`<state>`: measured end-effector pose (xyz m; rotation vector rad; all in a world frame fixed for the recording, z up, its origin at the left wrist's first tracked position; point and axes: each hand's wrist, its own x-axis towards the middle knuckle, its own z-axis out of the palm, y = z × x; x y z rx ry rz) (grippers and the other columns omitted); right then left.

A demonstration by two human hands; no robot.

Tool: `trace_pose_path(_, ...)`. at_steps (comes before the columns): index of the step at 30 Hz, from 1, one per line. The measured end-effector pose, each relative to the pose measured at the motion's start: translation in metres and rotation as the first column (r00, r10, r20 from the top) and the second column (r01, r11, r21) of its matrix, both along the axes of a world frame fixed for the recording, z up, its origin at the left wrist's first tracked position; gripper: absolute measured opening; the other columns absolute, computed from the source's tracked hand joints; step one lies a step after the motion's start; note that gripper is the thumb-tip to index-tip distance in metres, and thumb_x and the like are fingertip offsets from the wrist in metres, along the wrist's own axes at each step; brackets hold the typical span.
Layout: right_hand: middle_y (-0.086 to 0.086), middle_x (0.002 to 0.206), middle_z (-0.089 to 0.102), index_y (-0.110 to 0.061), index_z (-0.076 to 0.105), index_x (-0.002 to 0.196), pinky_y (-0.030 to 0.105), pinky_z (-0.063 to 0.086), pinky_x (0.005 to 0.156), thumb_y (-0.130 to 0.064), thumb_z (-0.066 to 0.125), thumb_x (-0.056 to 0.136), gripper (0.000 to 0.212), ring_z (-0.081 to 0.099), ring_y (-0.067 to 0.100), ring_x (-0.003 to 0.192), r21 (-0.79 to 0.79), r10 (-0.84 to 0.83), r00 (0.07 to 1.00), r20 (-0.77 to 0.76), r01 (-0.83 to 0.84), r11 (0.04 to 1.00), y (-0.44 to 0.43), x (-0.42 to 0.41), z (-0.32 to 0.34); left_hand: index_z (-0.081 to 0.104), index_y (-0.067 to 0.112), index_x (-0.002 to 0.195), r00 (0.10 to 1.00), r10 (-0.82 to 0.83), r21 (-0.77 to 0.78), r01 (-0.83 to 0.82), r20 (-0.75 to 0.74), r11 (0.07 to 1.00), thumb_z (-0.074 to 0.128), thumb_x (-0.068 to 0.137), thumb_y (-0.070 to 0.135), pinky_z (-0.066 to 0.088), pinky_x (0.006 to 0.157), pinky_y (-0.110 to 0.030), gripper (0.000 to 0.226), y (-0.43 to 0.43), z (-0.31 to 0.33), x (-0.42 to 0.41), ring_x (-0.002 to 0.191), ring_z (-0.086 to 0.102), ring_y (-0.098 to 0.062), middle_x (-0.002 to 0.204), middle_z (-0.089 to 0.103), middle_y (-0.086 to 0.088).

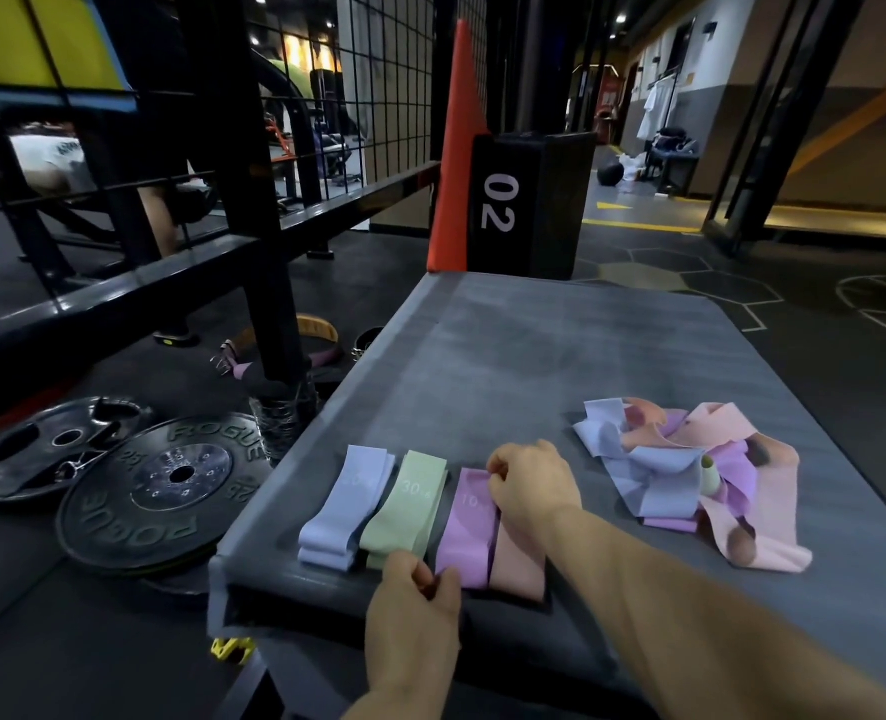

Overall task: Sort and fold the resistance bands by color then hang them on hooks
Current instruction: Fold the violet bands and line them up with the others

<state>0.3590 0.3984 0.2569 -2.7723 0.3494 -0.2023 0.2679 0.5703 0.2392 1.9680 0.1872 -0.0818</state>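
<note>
The folded purple fabric resistance band (pixel 467 532) lies near the front edge of the grey padded bench (pixel 534 356). Its long axis runs away from me, and I have a hand at each end. My left hand (pixel 412 610) is at the near end, its fingers (pixel 422 576) curled and apparently pinching the fold. My right hand (pixel 529 491) is at the far end, fingers (pixel 500 472) curled round the band's top edge.

The folded pink band (pixel 518 563) touches it on the right. Just to its left lie the folded green band (pixel 404 511) and then the folded lavender-blue band (pixel 344 506), all parallel.

The unsorted heap of bands (pixel 690 475) sits well apart to the right, nearer my right hand, so I judge that hand should fetch next.

I read "10" on the purple and "30" on the green; the lavender's number is too faint. On the floor, the black weight plate (pixel 155 496) reads "ROGUE" and "25", and the black box (pixel 524 200) reads "02".
</note>
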Motion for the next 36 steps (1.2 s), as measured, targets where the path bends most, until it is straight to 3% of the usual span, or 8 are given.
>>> trace_pose_path(4, -0.006, 0.102, 0.070, -0.028, 0.068, 0.103, 0.030, 0.042, 0.086, -0.017, 0.047, 0.087, 0.029, 0.048, 0.021, 0.105, -0.064, 0.008, 0.999, 0.037, -0.005, 0.998, 0.001, -0.003, 0.000, 0.039, 0.014, 0.076, 1.000, -0.007, -0.022, 0.007, -0.016, 1.000, 0.064, 0.087, 0.025, 0.036, 0.038, -0.015, 0.030, 0.000, 0.004, -0.002, 0.036, 0.058, -0.016, 0.060, 0.059, -0.006)
trace_pose_path(12, -0.008, 0.102, 0.069, -0.030, 0.067, 0.101, 0.032, 0.037, 0.086, -0.019, 0.046, 0.087, 0.027, 0.048, 0.021, 0.105, -0.080, -0.009, 0.999, 0.031, 0.012, 0.997, 0.003, -0.004, 0.001, 0.040, 0.012, 0.077, 1.000, -0.004, -0.059, 0.002, -0.031, 0.998, 0.063, 0.085, 0.020, 0.037, 0.036, -0.016, 0.026, 0.000, 0.002, 0.000, 0.033, 0.056, -0.014, 0.063, 0.060, -0.012)
trace_pose_path(20, -0.007, 0.116, 0.063, -0.032, 0.065, 0.110, 0.033, 0.035, 0.091, -0.020, 0.046, 0.089, 0.030, 0.045, 0.020, 0.114, -0.078, -0.017, 1.000, 0.004, 0.017, 0.997, 0.003, -0.005, 0.001, 0.039, 0.018, 0.070, 1.000, 0.026, 0.002, -0.026, 0.016, 1.000, 0.063, 0.081, 0.023, 0.048, 0.058, -0.032, 0.027, 0.000, -0.003, -0.001, 0.054, 0.062, -0.025, 0.060, 0.059, -0.005)
trace_pose_path(24, -0.006, 0.126, 0.057, -0.030, 0.062, 0.119, 0.035, 0.033, 0.100, -0.025, 0.050, 0.092, 0.031, 0.042, 0.020, 0.124, 0.010, -0.028, 0.998, 0.052, 0.028, 1.000, -0.005, -0.009, 0.005, 0.040, 0.019, 0.069, 0.991, -0.040, 0.088, 0.029, 0.130, 0.996, 0.063, 0.083, 0.024, 0.035, 0.058, -0.025, 0.027, -0.004, 0.004, -0.009, 0.057, 0.048, -0.007, 0.059, 0.052, 0.002)
trace_pose_path(27, 0.000, 0.121, 0.063, -0.024, 0.067, 0.115, 0.033, 0.042, 0.098, -0.023, 0.051, 0.092, 0.028, 0.053, 0.024, 0.117, 0.075, -0.064, 0.992, 0.105, 0.056, 0.996, -0.023, -0.014, 0.005, 0.041, 0.025, 0.071, 0.939, -0.229, 0.165, 0.191, 0.257, 0.968, 0.063, 0.080, 0.029, 0.037, 0.062, -0.021, 0.024, -0.013, 0.007, -0.017, 0.060, 0.048, -0.005, 0.066, 0.055, 0.013)
trace_pose_path(30, 0.005, 0.119, 0.066, -0.018, 0.068, 0.114, 0.032, 0.046, 0.094, -0.020, 0.050, 0.094, 0.027, 0.059, 0.025, 0.110, 0.123, -0.112, 0.993, 0.048, 0.105, 0.987, -0.042, -0.023, 0.006, 0.051, 0.035, 0.082, 0.798, -0.434, 0.424, 0.251, 0.418, 0.870, 0.064, 0.071, 0.021, 0.040, 0.064, -0.017, 0.022, -0.018, 0.000, -0.011, 0.072, 0.050, -0.003, 0.073, 0.051, 0.020)
trace_pose_path(32, 0.005, 0.118, 0.067, -0.016, 0.068, 0.113, 0.031, 0.046, 0.092, -0.019, 0.047, 0.095, 0.027, 0.060, 0.026, 0.109, 0.104, -0.107, 0.994, -0.024, 0.109, 0.989, -0.051, -0.030, 0.004, 0.059, 0.033, 0.086, 0.709, -0.491, 0.504, 0.218, 0.506, 0.836, 0.065, 0.057, 0.018, 0.045, 0.064, -0.021, 0.034, -0.022, -0.009, -0.002, 0.076, 0.053, -0.010, 0.080, 0.056, 0.019)
trace_pose_path(36, 0.003, 0.115, 0.070, -0.014, 0.071, 0.107, 0.028, 0.044, 0.090, -0.024, 0.051, 0.095, 0.025, 0.060, 0.023, 0.108, 0.103, -0.034, 0.994, -0.103, 0.045, 0.994, -0.059, -0.035, 0.003, 0.067, 0.032, 0.079, 0.682, -0.502, 0.506, 0.221, 0.531, 0.834, 0.064, 0.047, 0.017, 0.039, 0.064, -0.017, 0.035, -0.030, -0.018, 0.008, 0.079, 0.048, -0.005, 0.079, 0.063, 0.022)
